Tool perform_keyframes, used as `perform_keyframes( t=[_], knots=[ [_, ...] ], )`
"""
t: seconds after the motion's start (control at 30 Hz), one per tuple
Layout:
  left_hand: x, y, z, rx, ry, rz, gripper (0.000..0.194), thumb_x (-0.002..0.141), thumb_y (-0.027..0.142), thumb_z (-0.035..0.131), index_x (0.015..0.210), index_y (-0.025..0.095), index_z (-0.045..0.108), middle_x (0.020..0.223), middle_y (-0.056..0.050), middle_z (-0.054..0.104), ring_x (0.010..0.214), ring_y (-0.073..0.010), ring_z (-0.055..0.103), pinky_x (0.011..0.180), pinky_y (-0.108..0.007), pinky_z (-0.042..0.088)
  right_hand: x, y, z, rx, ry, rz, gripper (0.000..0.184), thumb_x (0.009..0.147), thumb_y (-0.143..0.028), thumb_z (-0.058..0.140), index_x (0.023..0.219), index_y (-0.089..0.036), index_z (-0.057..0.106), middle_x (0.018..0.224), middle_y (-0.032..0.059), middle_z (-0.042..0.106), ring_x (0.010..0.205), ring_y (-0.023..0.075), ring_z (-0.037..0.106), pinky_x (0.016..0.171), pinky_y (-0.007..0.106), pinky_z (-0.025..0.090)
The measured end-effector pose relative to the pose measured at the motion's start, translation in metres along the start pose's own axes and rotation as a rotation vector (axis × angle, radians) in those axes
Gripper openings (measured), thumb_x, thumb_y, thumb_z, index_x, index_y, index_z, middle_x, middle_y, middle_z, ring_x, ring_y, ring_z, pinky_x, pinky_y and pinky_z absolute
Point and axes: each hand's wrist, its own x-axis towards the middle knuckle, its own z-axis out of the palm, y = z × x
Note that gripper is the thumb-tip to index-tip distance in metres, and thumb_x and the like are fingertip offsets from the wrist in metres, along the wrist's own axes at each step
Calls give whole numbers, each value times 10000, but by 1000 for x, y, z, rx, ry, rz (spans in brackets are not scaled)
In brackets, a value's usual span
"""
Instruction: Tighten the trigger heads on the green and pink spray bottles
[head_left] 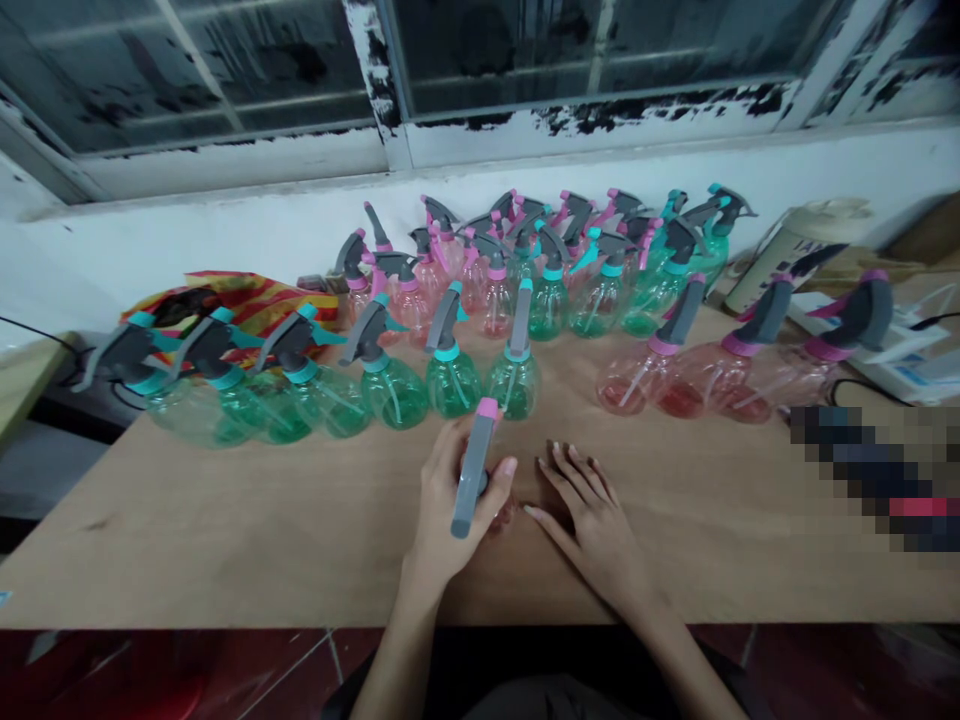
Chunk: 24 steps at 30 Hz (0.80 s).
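My left hand (457,500) is wrapped round the neck of a pink spray bottle (474,475) with a grey trigger head, near the table's front edge. Most of that bottle's body is hidden under the hand. Just to the right, my right hand (589,520) lies flat on the wooden table (300,540) with its fingers spread, holding nothing. Beyond my left hand stands a green spray bottle (516,375), the rightmost in a row of several green ones (394,390). On the right are three pink spray bottles (634,375) side by side.
Many more pink and green spray bottles (551,300) crowd the back of the table by the wall. A red and yellow bag (247,300) lies at the back left. At the right are a large pale bottle (795,250) and a white power strip (892,345).
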Motion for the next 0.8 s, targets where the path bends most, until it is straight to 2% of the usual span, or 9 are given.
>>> perform_keyframes(
  t=[0.27, 0.4, 0.5, 0.63, 0.73, 0.8],
  knots=[
    [1, 2, 1, 2, -39, -32, 259, 884, 288, 597, 1141, 260, 583, 1093, -89, 685, 973, -248, 688, 869, -420, 541, -1, 2, 1, -22, 1, -9, 574, 961, -512, 410, 1404, -154, 476, 1501, 113, 435, 1418, 269, 339, 1140, 527, 307],
    [2, 7, 2, 37, -2, -17, 150, 896, 286, 572, 1038, 241, 595, 975, -70, 687, 901, -236, 689, 795, -388, 547, -1, 2, 1, -10, -4, -3, 582, 958, -513, 418, 1426, -169, 448, 1507, 104, 428, 1424, 266, 327, 1146, 526, 297],
    [3, 11, 1, 51, 18, -58, 70, 910, 289, 546, 930, 233, 582, 884, -54, 677, 828, -225, 690, 745, -366, 547, -2, 2, 1, -4, -10, 1, 591, 955, -516, 425, 1441, -181, 427, 1513, 103, 419, 1430, 265, 315, 1148, 531, 290],
    [5, 12, 1, 35, -19, -75, 99, 919, 281, 517, 846, 232, 561, 832, -44, 664, 804, -224, 694, 720, -351, 551, -1, 2, 1, -17, -12, -1, 597, 952, -528, 425, 1425, -164, 449, 1507, 111, 427, 1422, 268, 331, 1148, 525, 291],
    [4, 10, 2, 50, 2, -38, 71, 906, 278, 538, 908, 236, 596, 865, -54, 674, 827, -230, 696, 735, -354, 552, -1, 1, 1, -20, -11, -5, 594, 956, -527, 414, 1413, -151, 464, 1503, 114, 432, 1422, 267, 331, 1150, 518, 289],
    [2, 7, 3, 55, 47, -5, 126, 888, 279, 566, 997, 234, 612, 926, -71, 687, 879, -245, 694, 765, -370, 551, -1, 1, 1, -16, -11, -8, 591, 958, -521, 412, 1412, -146, 465, 1506, 116, 428, 1425, 265, 325, 1152, 517, 285]
  ],
)
